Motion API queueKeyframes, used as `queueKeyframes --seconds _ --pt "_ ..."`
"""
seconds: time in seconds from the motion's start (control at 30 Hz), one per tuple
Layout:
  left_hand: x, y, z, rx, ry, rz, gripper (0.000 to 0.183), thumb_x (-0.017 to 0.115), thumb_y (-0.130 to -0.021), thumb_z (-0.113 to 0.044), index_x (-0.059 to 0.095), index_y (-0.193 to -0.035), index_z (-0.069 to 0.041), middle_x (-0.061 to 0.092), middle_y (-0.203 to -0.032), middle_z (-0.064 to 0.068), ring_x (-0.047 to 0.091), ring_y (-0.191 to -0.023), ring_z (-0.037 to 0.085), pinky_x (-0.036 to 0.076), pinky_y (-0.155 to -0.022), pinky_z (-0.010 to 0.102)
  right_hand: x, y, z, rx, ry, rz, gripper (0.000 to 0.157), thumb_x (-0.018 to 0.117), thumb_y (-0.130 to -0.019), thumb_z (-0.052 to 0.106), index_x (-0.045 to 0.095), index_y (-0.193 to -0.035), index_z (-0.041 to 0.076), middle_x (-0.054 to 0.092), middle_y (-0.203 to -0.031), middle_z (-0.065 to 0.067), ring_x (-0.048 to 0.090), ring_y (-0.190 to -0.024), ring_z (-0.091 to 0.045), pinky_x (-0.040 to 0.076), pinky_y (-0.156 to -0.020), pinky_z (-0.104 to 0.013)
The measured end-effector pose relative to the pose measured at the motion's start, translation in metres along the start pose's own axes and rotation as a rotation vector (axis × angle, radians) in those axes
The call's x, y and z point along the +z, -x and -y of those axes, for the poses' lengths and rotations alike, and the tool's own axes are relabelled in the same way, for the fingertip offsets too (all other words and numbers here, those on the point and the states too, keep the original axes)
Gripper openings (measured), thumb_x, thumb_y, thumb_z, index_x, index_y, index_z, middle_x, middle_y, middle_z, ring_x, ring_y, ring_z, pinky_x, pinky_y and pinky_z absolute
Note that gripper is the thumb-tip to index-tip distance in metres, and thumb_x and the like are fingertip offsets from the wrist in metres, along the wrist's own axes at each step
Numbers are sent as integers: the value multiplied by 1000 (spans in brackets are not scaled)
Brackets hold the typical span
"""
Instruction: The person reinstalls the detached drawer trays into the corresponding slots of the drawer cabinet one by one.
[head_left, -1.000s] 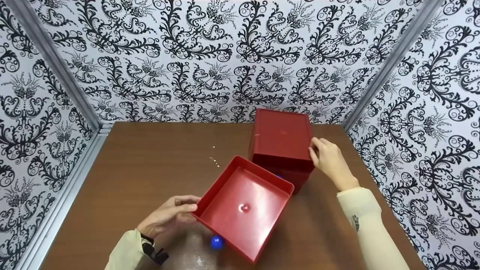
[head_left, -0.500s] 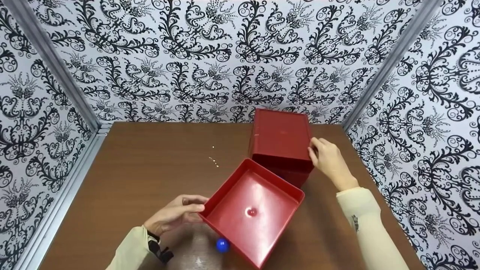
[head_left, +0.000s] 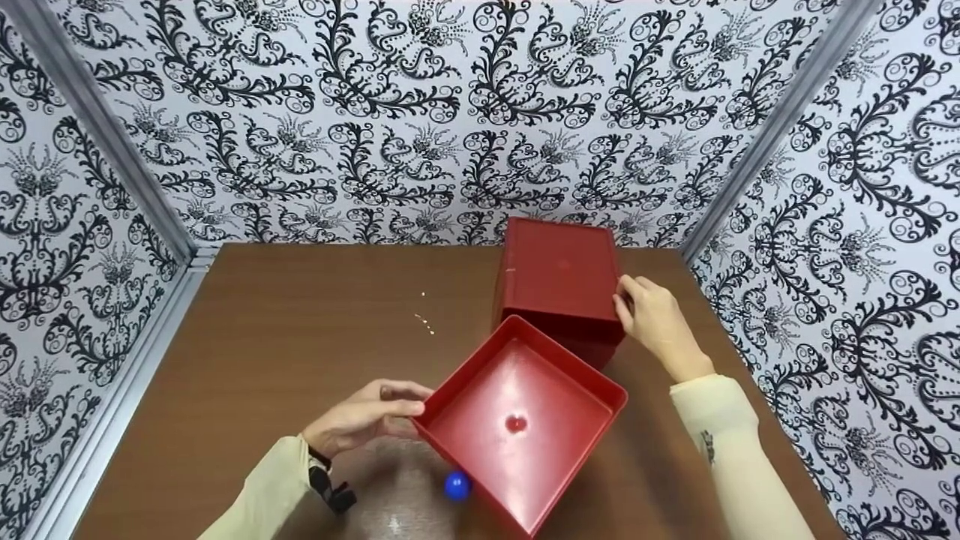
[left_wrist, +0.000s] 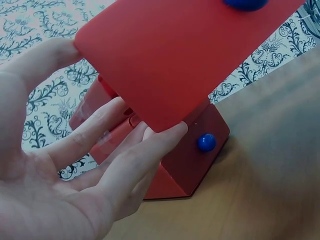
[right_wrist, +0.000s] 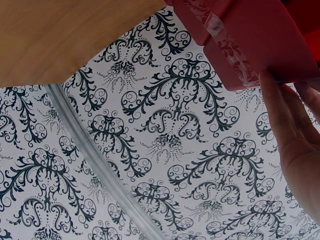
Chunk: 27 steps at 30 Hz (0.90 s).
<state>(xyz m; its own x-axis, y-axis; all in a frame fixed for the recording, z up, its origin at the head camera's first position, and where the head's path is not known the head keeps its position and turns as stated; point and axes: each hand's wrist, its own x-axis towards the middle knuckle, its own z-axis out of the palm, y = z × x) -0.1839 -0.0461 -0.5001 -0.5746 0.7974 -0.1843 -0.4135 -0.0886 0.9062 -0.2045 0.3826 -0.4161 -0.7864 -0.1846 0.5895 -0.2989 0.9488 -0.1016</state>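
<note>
My left hand [head_left: 367, 416] holds a red plastic drawer [head_left: 517, 480] by its left corner, thumb on the rim and fingers underneath. The drawer is tilted in front of the cabinet, its inside facing up with nothing in it. A blue knob [head_left: 457, 486] sticks out from its front. Behind it stands a red drawer cabinet [head_left: 562, 270], partly hidden by the drawer. My right hand [head_left: 660, 322] grips the cabinet's right front edge, thumb against its side in the right wrist view. In the left wrist view, a lower drawer with a blue knob [left_wrist: 206, 142] sits in the cabinet.
The brown wooden table [head_left: 315, 315] has a few small white specks [head_left: 425, 322] left of the cabinet. Patterned black-and-white walls [head_left: 397, 112] enclose the back and sides, with metal corner posts [head_left: 780, 127]. A clear tape strip [right_wrist: 230, 45] runs along the cabinet's side.
The left hand has carried the drawer to the right and turned it slightly, so it overlaps more of the cabinet's lower front. The right hand stays at the cabinet's edge.
</note>
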Motion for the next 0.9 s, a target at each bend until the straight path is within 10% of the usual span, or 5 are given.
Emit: queueKeyframes --seconds 0.9 --pt "6 -12 -7 22 -3 2 36 59 -88 -14 54 -121 -1 65 -112 4 65 -100 21 52 -89 46 4 1 -4 -7 -25 -30 8 63 -80 8 56 -78 7 56 -69 -8 52 -60 -23 47 -56 -35"
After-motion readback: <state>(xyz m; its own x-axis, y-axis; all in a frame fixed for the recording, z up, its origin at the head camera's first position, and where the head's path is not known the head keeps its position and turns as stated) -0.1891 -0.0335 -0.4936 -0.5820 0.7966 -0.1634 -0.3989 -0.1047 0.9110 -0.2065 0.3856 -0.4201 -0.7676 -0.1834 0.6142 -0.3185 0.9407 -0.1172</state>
